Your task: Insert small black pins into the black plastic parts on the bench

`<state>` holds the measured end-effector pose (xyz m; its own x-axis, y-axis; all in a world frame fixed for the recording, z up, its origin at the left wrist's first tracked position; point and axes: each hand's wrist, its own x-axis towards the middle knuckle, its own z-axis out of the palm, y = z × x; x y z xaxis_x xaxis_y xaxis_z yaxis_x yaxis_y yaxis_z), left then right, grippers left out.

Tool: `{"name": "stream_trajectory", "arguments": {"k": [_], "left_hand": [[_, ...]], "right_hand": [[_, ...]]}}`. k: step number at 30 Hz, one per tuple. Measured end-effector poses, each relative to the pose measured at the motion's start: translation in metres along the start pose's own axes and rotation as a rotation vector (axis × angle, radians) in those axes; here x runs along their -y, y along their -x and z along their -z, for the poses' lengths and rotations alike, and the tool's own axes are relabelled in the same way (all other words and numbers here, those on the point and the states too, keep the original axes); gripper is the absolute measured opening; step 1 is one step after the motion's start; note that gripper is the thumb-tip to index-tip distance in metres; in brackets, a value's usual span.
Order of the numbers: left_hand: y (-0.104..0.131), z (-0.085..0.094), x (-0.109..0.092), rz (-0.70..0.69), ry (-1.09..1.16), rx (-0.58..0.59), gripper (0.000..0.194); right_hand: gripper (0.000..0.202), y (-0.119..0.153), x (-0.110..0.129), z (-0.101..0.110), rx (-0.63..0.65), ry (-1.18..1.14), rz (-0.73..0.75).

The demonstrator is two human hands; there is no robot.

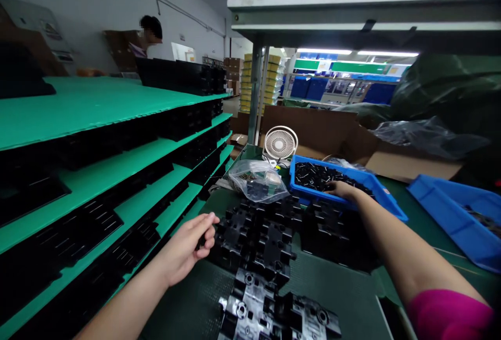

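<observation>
My left hand [193, 246] is curled closed beside several black molded plastic housings [272, 246] on the green work surface. A dark bit shows between its fingers, too small to name. My right hand [343, 190] reaches over the near rim of a blue bin [385, 205] filled with small black parts [313, 174]. Its fingers are drawn together among those parts, and their tips are partly hidden. Closest to me lie shinier black housings [250, 303] with round bosses. Another black housing [329, 225] stands just below the bin, under my right forearm.
Green sheets [97, 102] stacked with black parts rise at left, near my left arm. A clear plastic bag [258, 180] and a white fan [281, 143] stand behind the housings. A second blue bin [456, 220] is at right. A shelf [364, 13] hangs overhead; a person [151, 32] is beyond.
</observation>
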<state>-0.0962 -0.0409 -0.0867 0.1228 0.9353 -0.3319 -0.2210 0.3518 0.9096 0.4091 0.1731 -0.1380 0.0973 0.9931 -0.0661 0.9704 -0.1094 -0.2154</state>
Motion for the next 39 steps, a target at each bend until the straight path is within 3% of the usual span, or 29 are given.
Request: {"name": "stream_trajectory", "arguments": {"k": [3, 7, 12, 16, 19, 22, 25, 28, 34, 39], "left_hand": [[-0.001, 0.005, -0.004, 0.097, 0.276, -0.074, 0.016], [-0.002, 0.004, -0.012, 0.040, 0.296, -0.176, 0.019], [-0.011, -0.008, -0.022, 0.042, 0.199, -0.042, 0.020], [-0.029, -0.009, -0.022, 0.031, 0.226, -0.058, 0.013], [-0.040, -0.008, -0.019, 0.007, 0.254, -0.093, 0.008], [-0.046, -0.009, -0.018, -0.020, 0.240, -0.107, 0.011], [-0.049, -0.012, -0.019, -0.036, 0.194, -0.082, 0.015], [-0.053, -0.014, -0.020, -0.023, 0.102, -0.028, 0.015], [-0.069, -0.015, -0.018, -0.096, -0.228, 0.021, 0.017], [-0.079, -0.024, -0.019, -0.293, -0.589, 0.018, 0.020]], "right_hand": [[0.037, -0.012, -0.005, -0.007, 0.055, 0.013, -0.039], [0.030, -0.016, -0.012, 0.001, 0.089, -0.012, -0.065], [0.023, -0.007, -0.013, 0.012, -0.056, -0.093, -0.057], [0.031, 0.008, -0.003, 0.022, -0.168, -0.224, -0.062], [0.045, 0.038, 0.026, 0.033, -0.179, -0.466, 0.053], [0.046, 0.088, 0.076, 0.041, -0.082, -0.830, 0.259], [0.033, 0.139, 0.130, 0.035, 0.109, -0.873, 0.371], [0.028, 0.172, 0.165, 0.016, 0.150, -0.784, 0.465], [0.024, 0.190, 0.182, -0.016, 0.027, -0.490, 0.595], [0.028, 0.194, 0.181, 0.001, 0.089, -0.317, 0.792]]}}
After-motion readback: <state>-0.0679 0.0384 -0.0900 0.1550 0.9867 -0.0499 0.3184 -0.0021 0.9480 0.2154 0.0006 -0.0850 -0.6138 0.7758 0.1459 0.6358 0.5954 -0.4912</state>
